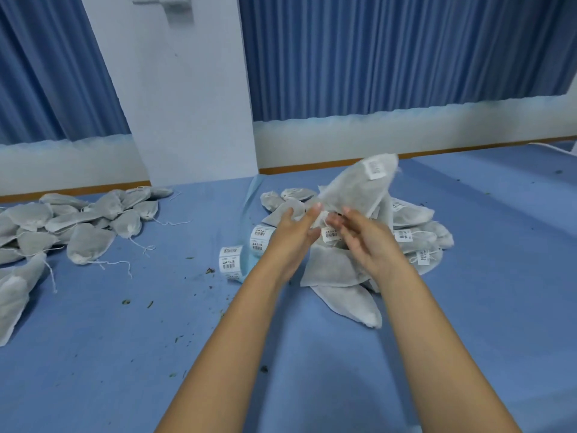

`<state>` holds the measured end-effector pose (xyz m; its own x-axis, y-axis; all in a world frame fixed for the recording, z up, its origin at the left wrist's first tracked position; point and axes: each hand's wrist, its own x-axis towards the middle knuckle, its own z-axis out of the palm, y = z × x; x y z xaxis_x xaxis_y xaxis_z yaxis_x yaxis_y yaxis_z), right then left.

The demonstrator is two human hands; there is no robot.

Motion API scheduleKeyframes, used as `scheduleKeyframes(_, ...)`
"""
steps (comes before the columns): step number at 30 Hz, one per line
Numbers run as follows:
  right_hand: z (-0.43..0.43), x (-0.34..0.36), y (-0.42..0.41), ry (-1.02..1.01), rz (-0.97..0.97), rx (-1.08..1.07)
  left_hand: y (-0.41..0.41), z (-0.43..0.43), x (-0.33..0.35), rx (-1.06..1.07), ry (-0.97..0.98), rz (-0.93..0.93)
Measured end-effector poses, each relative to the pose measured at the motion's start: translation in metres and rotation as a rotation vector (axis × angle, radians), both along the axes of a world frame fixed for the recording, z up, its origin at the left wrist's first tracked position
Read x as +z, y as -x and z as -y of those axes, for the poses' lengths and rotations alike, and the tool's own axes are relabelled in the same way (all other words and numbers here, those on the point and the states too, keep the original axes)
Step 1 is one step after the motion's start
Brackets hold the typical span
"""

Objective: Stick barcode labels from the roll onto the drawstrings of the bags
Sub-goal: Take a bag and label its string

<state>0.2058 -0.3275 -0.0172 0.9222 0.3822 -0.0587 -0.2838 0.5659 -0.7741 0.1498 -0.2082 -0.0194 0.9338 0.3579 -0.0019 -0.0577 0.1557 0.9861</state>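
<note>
The bag slants up and away to the right from the fingers, its long axis running from a low near end at the fingertips to a high far corner above the labelled pile. A barcode label hangs just under that near end, between the two hands. The left hand lays straight fingers against the bag's low end. The right hand has bent fingers there (blur hides whether they pinch the drawstring). The roll lies just left of the left hand, the nearer one, so fetching the next label probably falls to it. The unlabelled bags lie well apart, further left on the table.
</note>
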Motion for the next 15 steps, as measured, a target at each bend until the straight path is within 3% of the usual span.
scheduleKeyframes(2,-0.002,-0.002,-0.009,-0.068,-0.086,-0.019,0.000,0.002,-0.005,0.011,-0.091,-0.063)
scheduleKeyframes(7,-0.028,-0.026,0.019,0.247,0.111,0.143,0.006,-0.007,-0.032,-0.032,-0.136,-0.041)
scheduleKeyframes(15,-0.122,-0.034,0.081,0.248,0.268,0.212,0.055,-0.061,-0.033,0.383,-0.315,0.073)
